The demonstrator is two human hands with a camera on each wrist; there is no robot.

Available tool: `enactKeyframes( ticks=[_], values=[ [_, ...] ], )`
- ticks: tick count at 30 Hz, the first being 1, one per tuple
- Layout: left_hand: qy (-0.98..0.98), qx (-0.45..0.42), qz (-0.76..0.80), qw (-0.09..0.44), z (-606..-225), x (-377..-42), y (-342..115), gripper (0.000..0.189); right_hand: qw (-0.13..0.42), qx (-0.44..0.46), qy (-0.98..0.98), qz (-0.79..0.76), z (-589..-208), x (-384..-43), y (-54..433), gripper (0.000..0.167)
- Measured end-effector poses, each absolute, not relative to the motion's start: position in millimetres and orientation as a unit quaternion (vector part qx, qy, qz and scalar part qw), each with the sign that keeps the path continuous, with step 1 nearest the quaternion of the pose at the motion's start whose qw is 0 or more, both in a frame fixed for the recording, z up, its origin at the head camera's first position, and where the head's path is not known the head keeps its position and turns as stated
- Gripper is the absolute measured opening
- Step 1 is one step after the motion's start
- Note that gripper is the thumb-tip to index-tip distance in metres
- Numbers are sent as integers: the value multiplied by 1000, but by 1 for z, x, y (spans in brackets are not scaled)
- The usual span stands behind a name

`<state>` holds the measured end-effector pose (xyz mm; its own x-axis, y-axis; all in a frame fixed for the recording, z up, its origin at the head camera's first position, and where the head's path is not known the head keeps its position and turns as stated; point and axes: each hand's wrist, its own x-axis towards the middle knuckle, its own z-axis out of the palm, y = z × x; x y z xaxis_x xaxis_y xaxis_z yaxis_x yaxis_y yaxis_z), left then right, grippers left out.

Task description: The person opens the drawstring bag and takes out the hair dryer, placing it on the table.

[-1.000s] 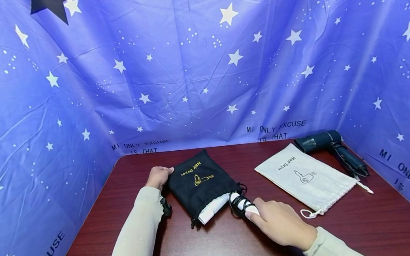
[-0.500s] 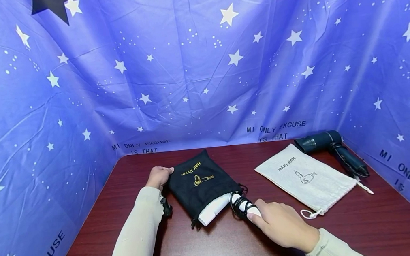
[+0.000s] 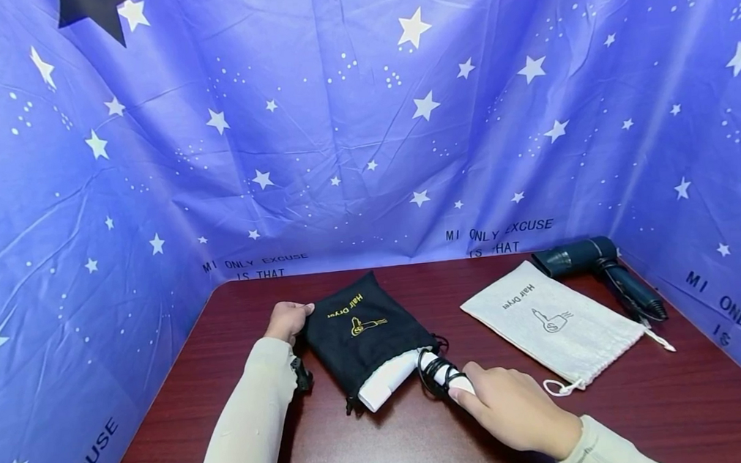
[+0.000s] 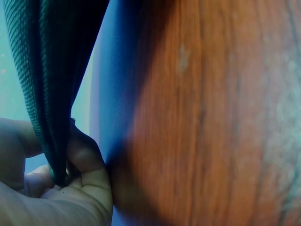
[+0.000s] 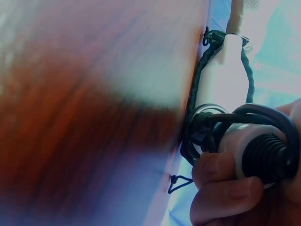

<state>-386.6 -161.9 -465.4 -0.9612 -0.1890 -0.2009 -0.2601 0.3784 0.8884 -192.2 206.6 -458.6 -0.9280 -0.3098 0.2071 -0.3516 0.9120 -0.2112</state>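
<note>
A black drawstring pouch (image 3: 373, 334) printed "Hair Dryer" in yellow lies mid-table, its mouth facing the person. My left hand (image 3: 288, 319) pinches the pouch's far left corner; in the left wrist view the dark cloth (image 4: 54, 84) runs down between thumb and fingers. Out of the mouth shows part of a white hair dryer (image 3: 390, 378), the rest hidden inside. My right hand (image 3: 514, 406) grips its handle, which has a black cord (image 3: 441, 372) wound around it. The right wrist view shows fingers curled around the handle's end, by the ribbed black cord sleeve (image 5: 265, 157).
To the right lies a white drawstring pouch (image 3: 554, 326), also printed "Hair Dryer", looking flat. Behind it, near the table's right edge, is a dark hair dryer (image 3: 601, 263). A purple star-patterned cloth (image 3: 327, 117) hangs around the reddish-brown table (image 3: 364, 460).
My right hand and the white hair dryer's handle have shifted slightly right and toward the person, showing a little more of the white body at the mouth. The left hand stays at the corner.
</note>
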Motion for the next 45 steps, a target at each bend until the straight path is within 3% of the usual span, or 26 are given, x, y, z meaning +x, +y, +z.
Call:
enactKeyframes(
  ticks=[23, 45],
  values=[
    [852, -138, 504, 35, -462, -383, -161, 30, 98, 198, -968, 120, -458, -184, 212, 35],
    [850, -134, 509, 40, -462, -385, -159, 32, 67, 189, -972, 122, -457, -178, 218, 33]
  ],
)
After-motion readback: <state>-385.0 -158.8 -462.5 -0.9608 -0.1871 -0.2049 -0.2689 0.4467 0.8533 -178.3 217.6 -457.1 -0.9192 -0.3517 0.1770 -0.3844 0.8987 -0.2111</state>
